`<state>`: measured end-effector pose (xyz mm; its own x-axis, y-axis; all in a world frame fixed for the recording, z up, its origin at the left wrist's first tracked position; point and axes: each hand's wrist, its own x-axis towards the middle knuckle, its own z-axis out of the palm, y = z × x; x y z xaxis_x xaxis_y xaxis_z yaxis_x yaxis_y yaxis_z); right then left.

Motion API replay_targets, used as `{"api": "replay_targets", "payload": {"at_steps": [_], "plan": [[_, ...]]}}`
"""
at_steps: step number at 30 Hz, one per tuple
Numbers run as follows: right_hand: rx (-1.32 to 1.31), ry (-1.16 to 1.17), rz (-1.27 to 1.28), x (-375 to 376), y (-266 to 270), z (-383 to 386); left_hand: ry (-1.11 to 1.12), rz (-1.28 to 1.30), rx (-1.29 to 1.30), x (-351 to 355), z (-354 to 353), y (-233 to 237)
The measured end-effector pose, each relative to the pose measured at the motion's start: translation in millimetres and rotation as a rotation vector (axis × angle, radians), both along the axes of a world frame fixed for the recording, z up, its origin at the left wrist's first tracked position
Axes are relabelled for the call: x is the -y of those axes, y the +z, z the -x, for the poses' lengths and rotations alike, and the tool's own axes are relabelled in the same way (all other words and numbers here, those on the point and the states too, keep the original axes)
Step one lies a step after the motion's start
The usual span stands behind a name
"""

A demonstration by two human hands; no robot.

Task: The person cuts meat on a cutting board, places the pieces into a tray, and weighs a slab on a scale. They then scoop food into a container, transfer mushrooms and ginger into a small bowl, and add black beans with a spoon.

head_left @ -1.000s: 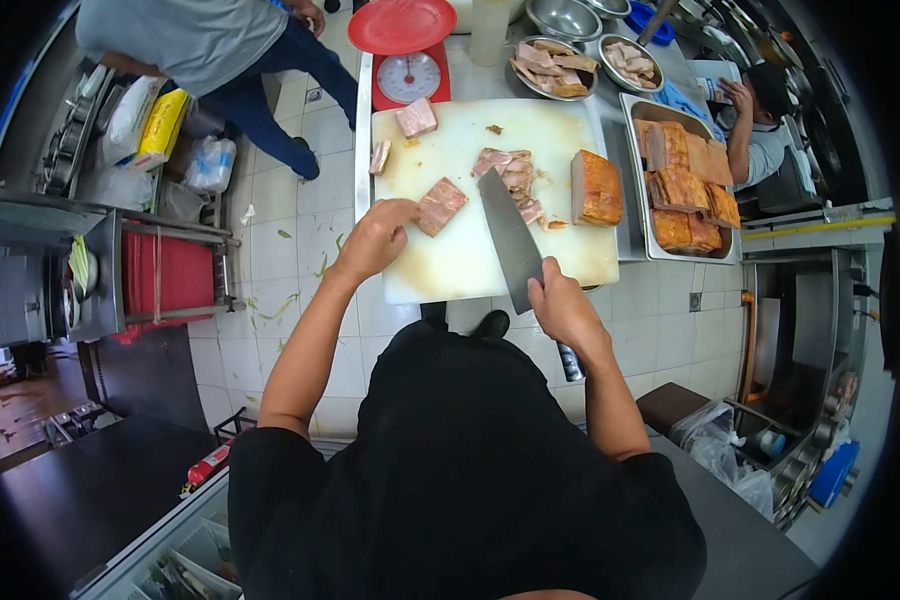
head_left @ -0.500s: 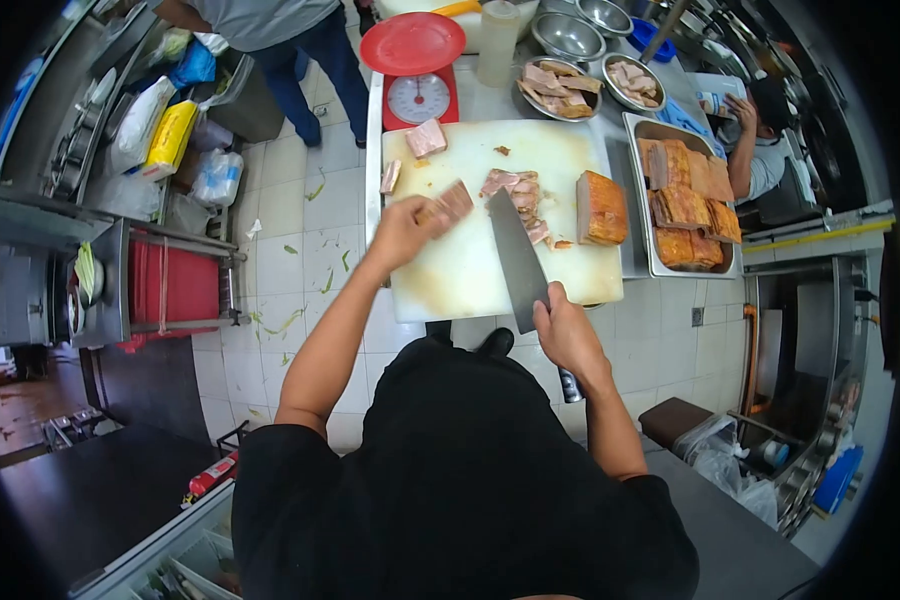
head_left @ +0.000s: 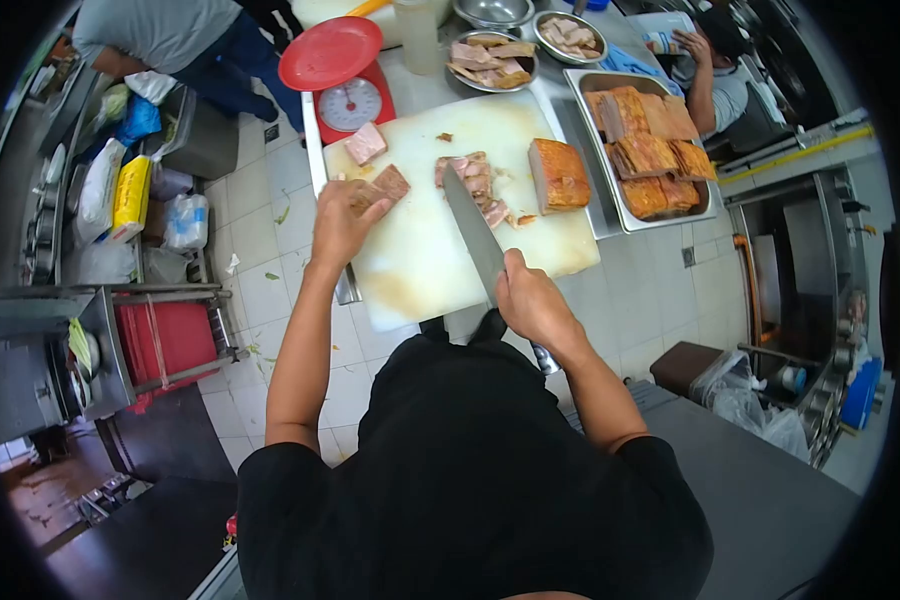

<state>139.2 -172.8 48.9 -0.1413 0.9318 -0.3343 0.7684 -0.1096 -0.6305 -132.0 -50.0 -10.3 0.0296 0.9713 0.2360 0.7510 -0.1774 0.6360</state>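
Observation:
My right hand (head_left: 537,305) is wrapped around the handle of a large kitchen knife (head_left: 478,235). Its broad blade points away from me, tip at the sliced meat (head_left: 467,180) in the middle of a white cutting board (head_left: 410,275). At the board's left side, my left hand (head_left: 348,218) is closed on a small meat piece (head_left: 392,182), which shows past the thumb; some fingertips are hidden. Just beyond that hand lies a pale meat chunk (head_left: 366,144). To the right of the slices sits a browned meat block (head_left: 559,176).
A red scale (head_left: 351,104) stands behind the board's left corner. Metal bowls of meat pieces (head_left: 492,62) stand at the back. On the right, a steel tray (head_left: 625,222) holds several browned slabs. One person (head_left: 175,45) stands far left, another (head_left: 715,85) far right.
My left hand has carried the meat piece left to the board's edge, near the pale chunk. The knife stays in my right hand by the slices. The whole view has turned slightly.

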Motion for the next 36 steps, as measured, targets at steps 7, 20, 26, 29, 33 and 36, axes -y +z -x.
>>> {"api": "replay_targets", "payload": {"at_steps": [7, 20, 26, 29, 33, 36], "plan": [[0.055, 0.079, 0.062, 23, 11, -14, -0.332, -0.120, 0.136, -21, -49, 44], [-0.072, -0.067, 0.216, 62, 21, -60, -0.395, 0.231, 0.051, -55, -94, 16], [-0.100, -0.208, 0.177, 61, 29, -71, -0.243, 0.686, 0.879, -41, -58, 33], [-0.135, -0.199, 0.127, 56, 28, -72, -0.264, 0.637, 0.964, -24, -48, 28], [-0.129, -0.159, 0.097, 51, 19, -71, -0.406, 0.224, 0.290, 21, -41, 28], [-0.135, -0.142, 0.111, 51, 17, -70, -0.705, -0.009, -0.005, 52, -39, 22]]}}
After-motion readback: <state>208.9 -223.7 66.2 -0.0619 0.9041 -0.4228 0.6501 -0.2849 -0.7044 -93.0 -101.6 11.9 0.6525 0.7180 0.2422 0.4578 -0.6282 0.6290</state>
